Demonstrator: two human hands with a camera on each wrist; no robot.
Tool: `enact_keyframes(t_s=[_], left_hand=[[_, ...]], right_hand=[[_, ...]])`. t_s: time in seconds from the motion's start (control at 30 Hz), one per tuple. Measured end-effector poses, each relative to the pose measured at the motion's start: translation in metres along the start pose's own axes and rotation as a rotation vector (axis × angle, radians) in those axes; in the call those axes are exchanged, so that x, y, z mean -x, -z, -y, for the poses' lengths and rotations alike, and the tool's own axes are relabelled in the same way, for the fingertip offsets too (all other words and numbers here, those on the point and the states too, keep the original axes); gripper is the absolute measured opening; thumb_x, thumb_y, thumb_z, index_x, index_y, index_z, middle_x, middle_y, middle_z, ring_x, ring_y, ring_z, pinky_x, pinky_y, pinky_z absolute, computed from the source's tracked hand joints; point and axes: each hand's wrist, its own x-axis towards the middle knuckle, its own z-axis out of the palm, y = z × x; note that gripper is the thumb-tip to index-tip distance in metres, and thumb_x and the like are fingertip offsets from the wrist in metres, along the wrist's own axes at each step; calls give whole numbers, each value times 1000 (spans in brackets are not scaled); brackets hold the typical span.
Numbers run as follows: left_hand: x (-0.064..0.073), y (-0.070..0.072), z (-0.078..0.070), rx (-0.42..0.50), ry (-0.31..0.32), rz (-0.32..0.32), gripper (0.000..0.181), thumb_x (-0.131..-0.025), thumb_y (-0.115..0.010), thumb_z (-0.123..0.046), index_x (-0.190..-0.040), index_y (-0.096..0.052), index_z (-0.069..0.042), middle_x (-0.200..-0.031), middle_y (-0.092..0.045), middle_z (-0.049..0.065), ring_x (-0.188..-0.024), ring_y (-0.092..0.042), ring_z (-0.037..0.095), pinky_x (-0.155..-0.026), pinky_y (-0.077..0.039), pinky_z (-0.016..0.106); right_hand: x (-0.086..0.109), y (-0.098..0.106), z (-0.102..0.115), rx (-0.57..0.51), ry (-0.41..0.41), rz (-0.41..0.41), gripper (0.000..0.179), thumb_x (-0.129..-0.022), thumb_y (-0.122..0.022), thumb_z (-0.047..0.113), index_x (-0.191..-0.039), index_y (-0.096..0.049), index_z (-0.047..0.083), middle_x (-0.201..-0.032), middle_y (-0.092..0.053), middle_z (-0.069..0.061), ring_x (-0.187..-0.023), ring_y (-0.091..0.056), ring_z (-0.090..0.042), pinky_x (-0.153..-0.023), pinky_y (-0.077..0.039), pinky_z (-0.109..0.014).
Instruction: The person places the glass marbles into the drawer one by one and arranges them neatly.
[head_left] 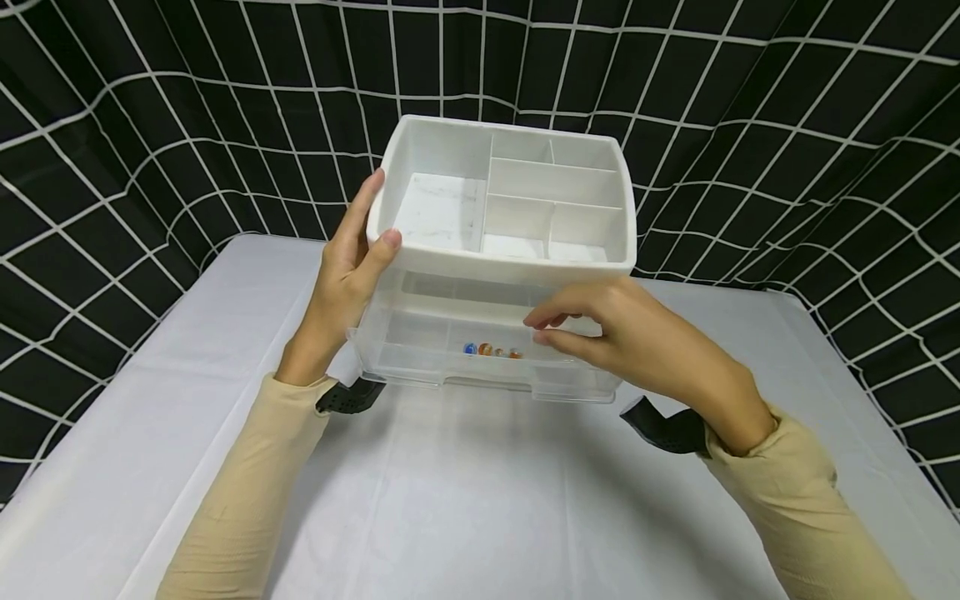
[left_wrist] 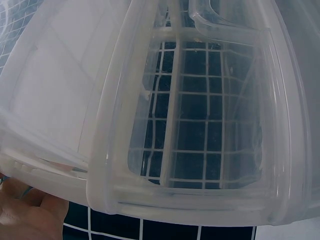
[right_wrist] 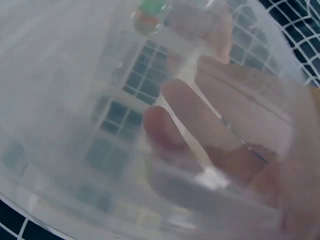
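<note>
A white organizer box (head_left: 442,258) shows its divided top in the head view, with a clear plastic drawer (head_left: 405,367) sticking out at the front below. My left hand (head_left: 345,267) grips the box's left end, thumb over the front rim and fingers along the side. Several glass marbles (head_left: 485,349), blue and orange among them, lie in the drawer. Just right of them my right hand (head_left: 622,333) hovers over the drawer, thumb and fingertips bent toward each other with a gap and nothing seen between them. Through the clear plastic, the right wrist view shows its fingers (right_wrist: 190,110) near a green marble (right_wrist: 152,6).
A white cloth (head_left: 480,500) covers the table under the box. Black curtains with a white grid (head_left: 300,92) hang behind and at both sides. The box's top compartments (head_left: 555,179) hold no loose things. Dark wrist straps (head_left: 667,429) sit below the hands.
</note>
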Motion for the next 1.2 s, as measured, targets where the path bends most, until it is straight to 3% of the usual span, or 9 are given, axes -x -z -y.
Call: enact_keyframes(t_s=[0.1, 0.27, 0.53, 0.73, 0.83, 1.0, 1.2], left_hand=[[0, 0, 0, 3, 2, -1, 61, -101, -47, -11, -158, -25, -16, -157, -36, 4, -118, -52, 19, -94, -48, 23], [0, 0, 0, 11, -1, -3, 61, -101, -47, -10, -158, -25, -15, -158, -35, 3, -119, -51, 19, -95, -47, 23], [1, 0, 0, -2, -1, 3, 62, -101, -46, -9, -159, -24, -15, -158, -34, 4, -120, -51, 20, -94, -48, 23], [0, 0, 0, 8, -9, 3, 62, -101, -46, -9, -159, -24, -14, -157, -36, 7, -119, -51, 19, -94, -48, 23], [0, 0, 0, 8, -10, -1, 61, -101, -46, -9, -158, -25, -14, -156, -36, 8, -118, -51, 19, -94, -48, 23], [1, -1, 0, 1, -5, 7, 62, -101, -46, -10, -159, -24, -15, -158, -35, 6, -120, -50, 20, -94, -48, 23], [0, -1, 0, 7, -2, -1, 62, -101, -47, -10, -158, -25, -15, -156, -37, 7, -118, -52, 19, -94, -48, 23]], right_hand=[[7, -1, 5, -12, -22, -73, 17, -92, -71, 17, -109, -76, 16, -104, -75, 5, -98, -68, -8, -81, -56, -32], [18, -4, 13, -3, 9, -203, 19, -90, -73, 11, -108, -76, 15, -103, -75, 7, -96, -69, -10, -77, -56, -33], [30, -13, 22, 3, 44, -396, 26, -83, -78, 5, -108, -76, 12, -101, -76, 3, -93, -70, -11, -73, -49, -9], [40, -20, 34, -47, 34, -520, 27, -80, -79, 4, -107, -76, 11, -98, -76, 0, -88, -69, -11, -81, -50, -12], [42, -24, 37, -111, 79, -583, 31, -79, -79, 2, -108, -76, 11, -97, -76, 0, -88, -69, -10, -82, -51, -14], [46, -33, 41, -263, 142, -602, 36, -77, -78, -3, -111, -74, 8, -99, -76, -3, -87, -70, -11, -81, -53, -17], [51, -40, 52, -497, 38, -462, 40, -79, -76, -9, -115, -71, 7, -106, -74, -9, -90, -71, -14, -82, -57, -25]])
